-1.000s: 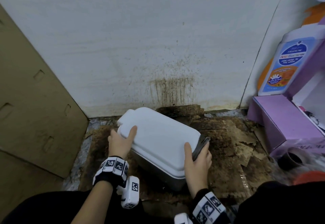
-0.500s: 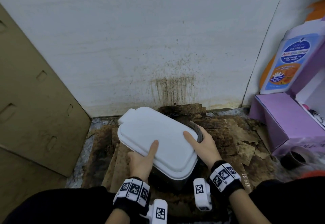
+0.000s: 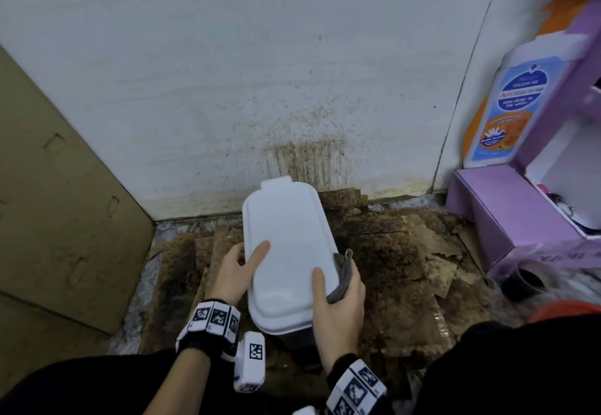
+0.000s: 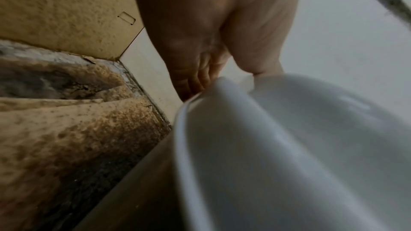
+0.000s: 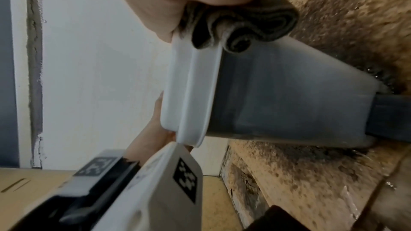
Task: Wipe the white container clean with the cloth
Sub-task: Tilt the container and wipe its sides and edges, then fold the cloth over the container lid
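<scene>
The left hand holds the left edge of the white container. Its thumb lies on the lid, and its other fingers go under the rim, where they are hidden. In the left wrist view the picture is blurry, and only the palm and the lid edge show.

The right hand holds the right edge of the container. Its thumb rests on the lid. Its fingers press a grey cloth against the container's side. Most of the cloth is hidden behind the hand in the head view. The right wrist view shows the cloth bunched in folds under the hand, touching the rim.

The container stands near the middle of a dirty brown cardboard sheet on the floor, with its far end close to the back edge by the wall. Its grey lower part shows only in the right wrist view.

The wall has brown splashes just behind the container. A tan cardboard panel leans on the left. A purple box sits at the right, cut off by the picture edge. A blue and orange bottle stands behind it, and its words are too blurry to read. A dark round thing near the right is hard to make out.
</scene>
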Tool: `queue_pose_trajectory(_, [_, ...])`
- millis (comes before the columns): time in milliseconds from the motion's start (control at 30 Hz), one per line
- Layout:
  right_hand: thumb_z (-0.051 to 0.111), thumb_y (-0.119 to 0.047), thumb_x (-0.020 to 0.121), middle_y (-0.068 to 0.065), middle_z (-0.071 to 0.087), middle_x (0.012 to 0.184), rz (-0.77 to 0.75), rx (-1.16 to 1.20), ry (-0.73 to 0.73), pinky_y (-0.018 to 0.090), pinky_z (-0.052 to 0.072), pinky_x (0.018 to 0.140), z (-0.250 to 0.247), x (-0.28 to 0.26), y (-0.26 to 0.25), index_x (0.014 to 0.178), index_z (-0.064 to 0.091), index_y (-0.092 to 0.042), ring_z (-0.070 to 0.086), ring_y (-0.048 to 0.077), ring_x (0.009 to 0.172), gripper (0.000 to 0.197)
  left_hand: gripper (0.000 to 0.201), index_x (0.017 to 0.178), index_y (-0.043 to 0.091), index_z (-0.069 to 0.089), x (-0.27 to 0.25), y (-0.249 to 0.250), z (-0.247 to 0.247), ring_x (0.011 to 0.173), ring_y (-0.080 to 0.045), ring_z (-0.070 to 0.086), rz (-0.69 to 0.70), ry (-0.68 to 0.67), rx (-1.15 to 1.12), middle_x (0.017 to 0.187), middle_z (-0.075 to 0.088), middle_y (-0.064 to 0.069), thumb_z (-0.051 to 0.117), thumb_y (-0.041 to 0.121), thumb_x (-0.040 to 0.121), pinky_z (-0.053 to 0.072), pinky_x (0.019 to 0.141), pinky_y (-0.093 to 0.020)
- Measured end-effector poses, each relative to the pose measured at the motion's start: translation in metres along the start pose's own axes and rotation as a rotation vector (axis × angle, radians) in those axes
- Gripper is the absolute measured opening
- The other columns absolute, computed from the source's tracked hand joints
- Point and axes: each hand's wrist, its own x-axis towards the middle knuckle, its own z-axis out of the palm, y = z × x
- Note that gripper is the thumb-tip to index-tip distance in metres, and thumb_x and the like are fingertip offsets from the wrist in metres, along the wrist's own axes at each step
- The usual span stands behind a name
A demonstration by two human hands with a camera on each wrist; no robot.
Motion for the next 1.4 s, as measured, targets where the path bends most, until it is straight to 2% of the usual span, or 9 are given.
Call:
queue_pose_trajectory(200, [0.066,-0.053,0.086,-0.009,0.048,0.138,0.006,0.011,-0.118,0.043,0.044,0.108,-0.005,0.022,0.002,0.143,0.043,-0.037,0.048,0.013,0.126,0.063,0.026,0.111,0.025,0.066,-0.021,0.007,0.005,0.091,-0.008,0.069,0.047,0.056,0.078,0.103,0.073,0.008,0.058,0.046,0.099,0.048,0.059,-0.011])
queue_pose_trajectory(400, [0.068,-0.051,0.087,-0.010,0.060,0.129,0.003,0.002,-0.300,0.042,0.050,0.103,-0.015,0.049,-0.010,0.139,0.049,-0.035,0.058,0.013,0.117,0.059,0.068,0.128,0.019,0.050,-0.032,-0.014,0.028,0.112,-0.030,0.058,-0.056,0.171,0.380,0.125,0.057,-0.005,0.042,0.075,0.092,0.044,0.088,-0.036])
queue_pose_trajectory(533, [0.067,-0.046,0.089,-0.016,0.063,0.124,-0.074,0.014,-0.272,0.038,0.049,0.103,-0.015,0.046,-0.004,0.130,0.056,-0.040,0.058,0.006,0.115,0.042,0.061,0.119,0.029,0.044,-0.032,-0.017,0.029,0.114,-0.028,0.058,-0.054,0.156,0.263,0.125,0.059,-0.003,0.049,0.078,0.085,0.046,0.094,-0.039])
queue_pose_trajectory(667, [0.062,-0.052,0.091,-0.015,0.057,0.135,-0.086,0.073,-0.235,0.040,0.046,0.108,-0.010,0.038,0.007,0.143,0.048,-0.036,0.054,0.006,0.123,0.057,0.050,0.116,0.033,0.048,-0.030,-0.008,0.019,0.111,-0.019,0.059,0.007,0.111,0.193,0.113,0.061,0.010,0.055,0.073,0.086,0.046,0.093,-0.036])
queue_pose_trajectory(867, [0.047,-0.037,0.103,-0.015,0.055,0.131,-0.050,0.184,-0.199,0.030,0.040,0.108,-0.004,0.027,0.005,0.145,0.048,-0.030,0.052,0.004,0.120,0.042,0.049,0.118,0.035,0.055,-0.029,-0.006,0.011,0.108,-0.017,0.063,0.021,0.117,0.176,0.111,0.066,0.013,0.056,0.072,0.086,0.050,0.099,-0.045])
queue_pose_trajectory(1000, [0.045,-0.035,0.104,-0.016,0.064,0.128,0.006,0.286,-0.169,0.040,0.044,0.110,-0.010,0.036,0.004,0.137,0.057,-0.029,0.058,0.007,0.121,0.036,0.061,0.118,0.042,0.056,-0.032,-0.010,0.012,0.115,-0.019,0.059,0.025,0.113,0.184,0.118,0.065,0.011,0.049,0.085,0.075,0.047,0.104,-0.047])
queue_pose_trajectory(1200, [0.040,-0.034,0.105,-0.021,0.053,0.136,-0.337,0.093,-0.229,0.025,0.039,0.106,-0.017,0.038,-0.027,0.133,0.048,-0.045,0.048,0.001,0.127,0.031,0.062,0.151,0.020,0.038,-0.043,-0.001,0.010,0.135,-0.025,0.040,-0.028,0.141,0.261,0.152,0.036,-0.010,0.027,0.058,0.104,0.029,0.109,-0.037])
queue_pose_trajectory(1300, [0.039,-0.033,0.106,-0.023,0.052,0.138,-0.672,-0.229,-0.425,0.023,0.037,0.109,-0.008,0.041,-0.035,0.142,0.046,-0.042,0.045,-0.002,0.129,0.037,0.057,0.151,0.022,0.039,-0.046,0.005,0.010,0.140,-0.025,0.035,-0.017,0.209,0.247,0.153,0.035,-0.009,0.026,0.054,0.105,0.026,0.112,-0.040])
queue_pose_trajectory(1400, [0.034,-0.039,0.104,-0.010,0.049,0.146,-0.959,-0.682,-0.543,0.037,0.033,0.115,0.005,0.041,-0.028,0.143,0.049,-0.029,0.039,0.007,0.138,0.043,0.045,0.139,0.026,0.050,-0.044,0.007,0.006,0.135,-0.023,0.036,0.047,0.261,0.187,0.144,0.043,-0.007,0.030,0.047,0.105,0.027,0.110,-0.041])
